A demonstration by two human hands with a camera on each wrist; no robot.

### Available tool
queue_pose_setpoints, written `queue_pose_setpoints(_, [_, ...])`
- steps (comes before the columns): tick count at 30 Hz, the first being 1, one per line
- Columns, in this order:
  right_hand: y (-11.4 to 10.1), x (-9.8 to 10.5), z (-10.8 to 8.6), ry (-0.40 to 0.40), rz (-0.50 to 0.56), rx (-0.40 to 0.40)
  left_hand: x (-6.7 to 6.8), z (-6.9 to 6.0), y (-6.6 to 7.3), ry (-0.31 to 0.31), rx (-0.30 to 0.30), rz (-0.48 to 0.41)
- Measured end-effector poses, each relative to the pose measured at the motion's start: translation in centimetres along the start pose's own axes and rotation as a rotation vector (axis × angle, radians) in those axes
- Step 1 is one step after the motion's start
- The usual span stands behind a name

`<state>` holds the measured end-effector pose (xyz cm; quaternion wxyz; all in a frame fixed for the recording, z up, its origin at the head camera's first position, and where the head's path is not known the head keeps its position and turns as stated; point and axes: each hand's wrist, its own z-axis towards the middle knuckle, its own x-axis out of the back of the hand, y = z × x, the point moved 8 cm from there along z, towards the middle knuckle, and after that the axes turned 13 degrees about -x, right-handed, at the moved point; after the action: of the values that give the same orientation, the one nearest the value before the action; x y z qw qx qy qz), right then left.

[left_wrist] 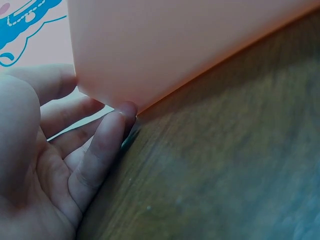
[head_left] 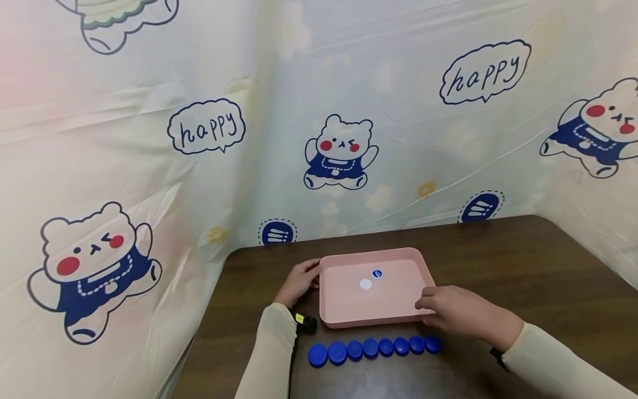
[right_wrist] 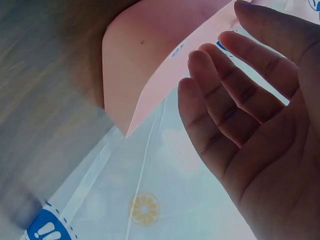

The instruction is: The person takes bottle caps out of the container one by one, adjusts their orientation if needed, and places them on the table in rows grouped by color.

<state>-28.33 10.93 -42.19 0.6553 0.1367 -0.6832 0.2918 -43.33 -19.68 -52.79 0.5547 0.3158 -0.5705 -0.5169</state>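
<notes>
A shallow pink tray (head_left: 344,293) sits on the brown table. Inside it lie a white round disc (head_left: 366,284) and a small blue-and-white disc (head_left: 377,274). At the tray's left side is my left hand (head_left: 301,281); in the left wrist view its fingers (left_wrist: 60,82) touch the tray's corner, loosely bent. My right hand (head_left: 461,310) is at the front right corner of the tray. Its fingers (right_wrist: 212,95) look relaxed in the right wrist view, beside the rim, and whether they touch it I cannot tell. Several blue bottle caps (head_left: 370,348) stand in a row in front of the tray.
The wooden table (head_left: 498,260) extends right and behind the tray. A light curtain (head_left: 399,183) printed with bears hangs round its back and sides. A small black object with a yellow label (head_left: 306,321) is by the left wrist.
</notes>
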Motion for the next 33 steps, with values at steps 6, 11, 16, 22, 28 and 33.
queue_pose_setpoints(6, [-0.4,-0.3,1.5,-0.028,0.034,0.009,0.1,0.0,-0.1,0.001,-0.005,-0.002])
queue_pose_setpoints(11, [-0.4,-0.4,2.7,-0.057,0.066,-0.003,0.0,0.1,0.2,-0.013,-0.036,-0.026])
queue_pose_setpoints(16, [0.1,-0.7,4.2,-0.096,0.109,-0.051,-0.1,0.1,0.1,-0.024,-0.02,-0.039])
queue_pose_setpoints(22, [0.8,-0.8,6.1,-0.092,0.096,-0.06,-0.1,0.1,0.3,-0.013,-0.017,-0.02])
queue_pose_setpoints(28, [1.1,-1.6,7.7,-0.111,0.083,-0.042,-0.4,0.0,-0.2,-0.033,-0.013,-0.027])
queue_pose_setpoints(33, [1.3,-1.9,9.3,-0.102,0.096,-0.075,-0.2,0.1,0.1,-0.03,-0.02,-0.037])
